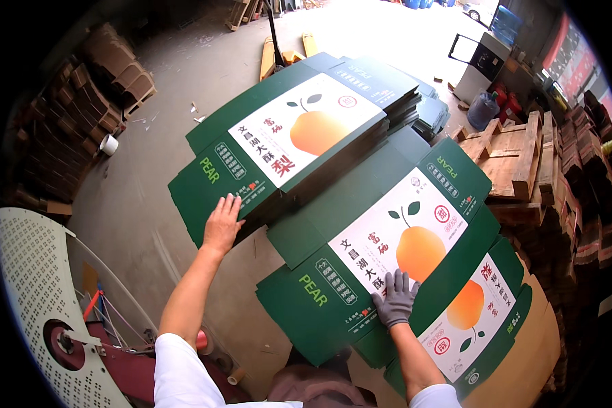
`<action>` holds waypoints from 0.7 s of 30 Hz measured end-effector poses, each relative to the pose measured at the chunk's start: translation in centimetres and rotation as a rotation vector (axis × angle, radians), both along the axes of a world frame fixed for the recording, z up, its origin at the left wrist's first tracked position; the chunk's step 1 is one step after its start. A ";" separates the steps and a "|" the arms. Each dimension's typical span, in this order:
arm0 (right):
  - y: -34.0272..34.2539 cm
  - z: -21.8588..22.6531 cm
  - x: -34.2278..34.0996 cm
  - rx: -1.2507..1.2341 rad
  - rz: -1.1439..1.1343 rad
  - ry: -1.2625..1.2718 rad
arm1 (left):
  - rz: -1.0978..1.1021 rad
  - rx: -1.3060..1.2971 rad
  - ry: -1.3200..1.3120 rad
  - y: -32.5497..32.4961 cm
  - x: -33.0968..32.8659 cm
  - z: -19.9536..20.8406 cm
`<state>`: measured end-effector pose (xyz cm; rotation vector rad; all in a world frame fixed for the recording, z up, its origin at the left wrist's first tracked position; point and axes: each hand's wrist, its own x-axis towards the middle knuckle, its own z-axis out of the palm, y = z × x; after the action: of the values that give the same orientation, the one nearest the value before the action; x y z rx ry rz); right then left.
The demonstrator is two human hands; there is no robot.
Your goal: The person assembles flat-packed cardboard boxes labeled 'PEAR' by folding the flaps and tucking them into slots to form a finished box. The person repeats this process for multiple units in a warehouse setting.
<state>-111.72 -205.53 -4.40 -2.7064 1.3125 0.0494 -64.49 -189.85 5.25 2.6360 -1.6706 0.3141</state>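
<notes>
A tall stack of flattened green cardboard boxes (251,102), printed with a yellow pear on a white panel, stands ahead of me. My bare left hand (223,223) is open, its fingers stretched over the near green flap of that stack. Nearer and to the right lies another flattened pear box (340,204) of the same print. On its white panel my right hand (396,302), in a grey glove, rests open with fingers spread. A further printed sheet (500,292), turned the other way, lies partly beneath it at the lower right.
Wooden pallets (503,153) and stacked brown cardboard (578,177) line the right side. A perforated pale machine guard (30,285) curves in at lower left. More cardboard stacks (75,109) stand far left. Beyond the boxes are a yellow pallet jack (268,58) and a water dispenser (483,68).
</notes>
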 end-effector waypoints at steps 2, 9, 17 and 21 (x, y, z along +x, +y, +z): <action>-0.1 0.4 0.0 0.004 -0.007 0.005 | -0.067 0.007 -0.006 -0.3 0.0 0.6; -1.0 1.7 2.1 0.160 -0.231 -0.190 | -0.203 0.163 0.025 1.6 -7.8 5.3; -1.7 7.6 10.2 0.992 -0.701 -1.557 | -0.413 0.098 0.223 11.4 -25.1 9.5; 2.2 7.0 1.7 0.884 -0.815 -1.607 | -0.527 0.124 0.247 13.4 -29.3 5.4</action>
<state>-110.02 -203.29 2.62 -0.7201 1.1056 -1.0338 -93.81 -176.44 10.63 2.0736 -2.2437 -0.1220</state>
